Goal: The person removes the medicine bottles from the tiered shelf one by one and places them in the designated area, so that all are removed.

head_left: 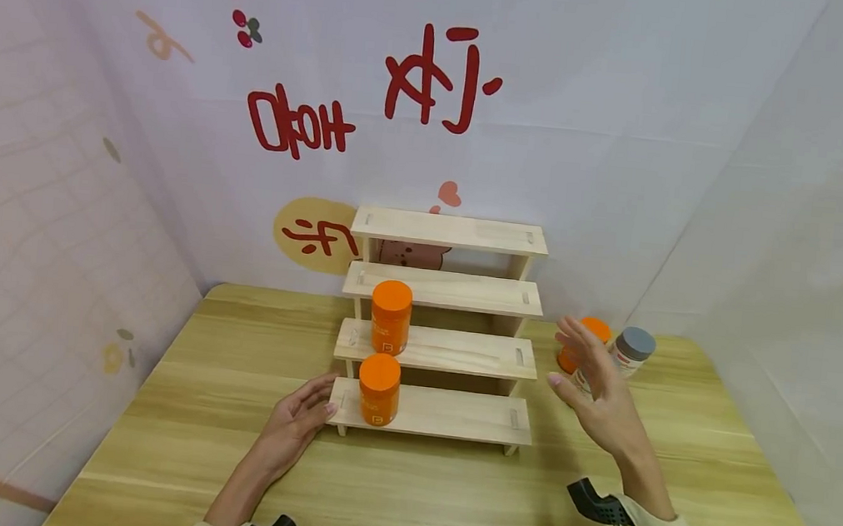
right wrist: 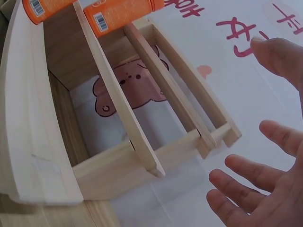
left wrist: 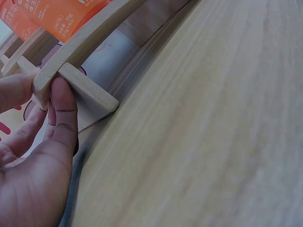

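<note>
A stepped wooden shelf [head_left: 453,412] with four tiers stands on the table. My left hand [head_left: 294,427] grips the left end of its lowest board, thumb on top and fingers [left wrist: 64,101] underneath in the left wrist view. One orange jar [head_left: 378,391] stands upright on the lowest tier toward the left, and another orange jar [head_left: 390,320] is on the tier above. Raised to the right of the shelf, my right hand [head_left: 604,408] holds nothing, its fingers spread apart in the right wrist view. It partly covers an orange-capped jar [head_left: 595,329] on the table behind it.
A grey-capped bottle [head_left: 634,348] stands beside the jar at the back right, and part of another container shows behind my right hand. A white printed cloth [head_left: 590,144] hangs behind the shelf, with more cloth along both sides. The wooden table [head_left: 409,496] extends toward me.
</note>
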Tool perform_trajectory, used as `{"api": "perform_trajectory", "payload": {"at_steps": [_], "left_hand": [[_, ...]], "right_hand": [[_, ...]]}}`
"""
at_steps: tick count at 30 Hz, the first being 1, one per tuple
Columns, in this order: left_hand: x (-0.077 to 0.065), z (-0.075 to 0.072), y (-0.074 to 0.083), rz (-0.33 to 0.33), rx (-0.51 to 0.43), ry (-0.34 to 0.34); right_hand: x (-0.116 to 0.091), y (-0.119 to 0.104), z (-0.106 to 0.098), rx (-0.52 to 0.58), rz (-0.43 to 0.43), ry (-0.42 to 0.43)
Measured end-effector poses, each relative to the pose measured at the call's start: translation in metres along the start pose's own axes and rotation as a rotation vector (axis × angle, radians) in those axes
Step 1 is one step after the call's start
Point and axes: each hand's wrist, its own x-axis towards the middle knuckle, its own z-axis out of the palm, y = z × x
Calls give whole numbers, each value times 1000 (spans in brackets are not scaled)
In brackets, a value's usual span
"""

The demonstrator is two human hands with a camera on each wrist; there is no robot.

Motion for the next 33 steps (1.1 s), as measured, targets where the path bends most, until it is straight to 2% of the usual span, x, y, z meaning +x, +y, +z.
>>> {"api": "perform_trajectory", "payload": {"at_steps": [5, 11, 27, 33], "left_hand": [[0, 0, 1, -7, -5, 18], [0, 1, 1, -7, -10, 7], [-1, 2, 3, -20, -8, 27], [-1, 1, 1, -12, -5, 20]], "right_hand": [[5, -7, 9, -5, -12, -38], [13, -14, 19, 22, -39, -66], [35, -23, 51, 96, 30, -164], [41, -22, 63, 149, 9, -178]]}}
